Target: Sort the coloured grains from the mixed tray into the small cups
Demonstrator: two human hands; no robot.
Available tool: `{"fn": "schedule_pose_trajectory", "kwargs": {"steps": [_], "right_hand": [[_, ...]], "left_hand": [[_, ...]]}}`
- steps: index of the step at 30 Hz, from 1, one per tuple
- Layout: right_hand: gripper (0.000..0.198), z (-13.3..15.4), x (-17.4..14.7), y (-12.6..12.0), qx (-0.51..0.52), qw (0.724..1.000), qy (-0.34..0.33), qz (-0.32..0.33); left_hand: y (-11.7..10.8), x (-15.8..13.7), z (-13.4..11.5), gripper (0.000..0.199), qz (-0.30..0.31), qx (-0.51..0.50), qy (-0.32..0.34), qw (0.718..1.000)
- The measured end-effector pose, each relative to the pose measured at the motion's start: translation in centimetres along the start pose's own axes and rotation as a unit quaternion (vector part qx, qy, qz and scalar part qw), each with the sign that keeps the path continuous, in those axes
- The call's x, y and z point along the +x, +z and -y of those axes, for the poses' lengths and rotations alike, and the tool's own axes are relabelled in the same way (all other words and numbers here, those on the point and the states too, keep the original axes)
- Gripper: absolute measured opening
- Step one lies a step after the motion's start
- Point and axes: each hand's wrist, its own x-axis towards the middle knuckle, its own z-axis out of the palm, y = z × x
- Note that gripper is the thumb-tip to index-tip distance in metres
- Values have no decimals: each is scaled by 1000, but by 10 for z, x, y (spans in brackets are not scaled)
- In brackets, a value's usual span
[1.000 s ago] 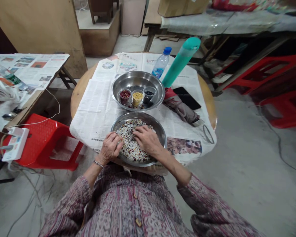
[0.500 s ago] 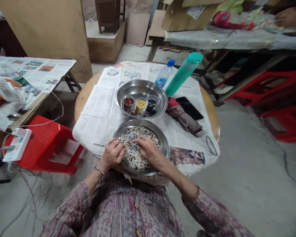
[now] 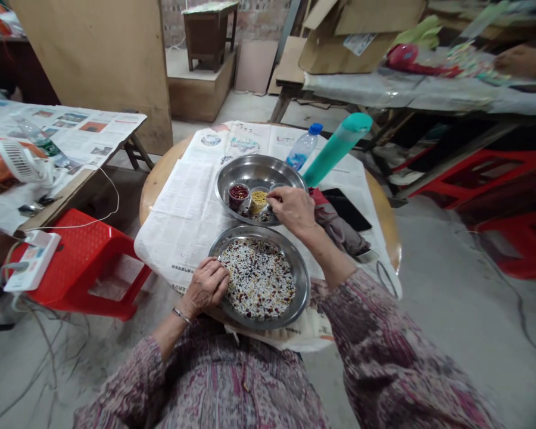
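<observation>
The near metal bowl holds a spread of mixed grains, white with dark, red and yellow bits. My left hand is closed over this bowl's left rim, fingers curled. Behind it stands the far metal bowl. Inside that are a clear cup of red beans and a clear cup of yellow beans, with loose dark bits at the bottom. My right hand hovers over its right side, thumb and finger pinched beside the yellow cup. It hides most of a third cup; what the pinch holds is too small to see.
Newspaper covers the round table. A blue-capped bottle, a teal cylinder, a black tablet and a folded umbrella-like bundle lie right and behind. A red stool stands left. Another person's hand shows at upper right.
My right hand has lifted from the grains and moved forward and right to the far bowl, covering the cup of black beans. My left hand stays at the near bowl's rim.
</observation>
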Motion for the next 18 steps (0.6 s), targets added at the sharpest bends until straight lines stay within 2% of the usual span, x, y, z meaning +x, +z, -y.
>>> {"fn": "schedule_pose_trajectory", "kwargs": {"steps": [6,11,18], "right_hand": [[27,-1,32,14,-79,994,-50,61],[29,4,39,19,-104,988,-34,107],[28,0,40,32,-120,988,-52,81]], "left_hand": [[0,-1,1,20,8,-4,-6,1000],[2,-3,2,23,18,-3,-17,1000],[1,-2,0,24,21,-1,-16,1000]]}}
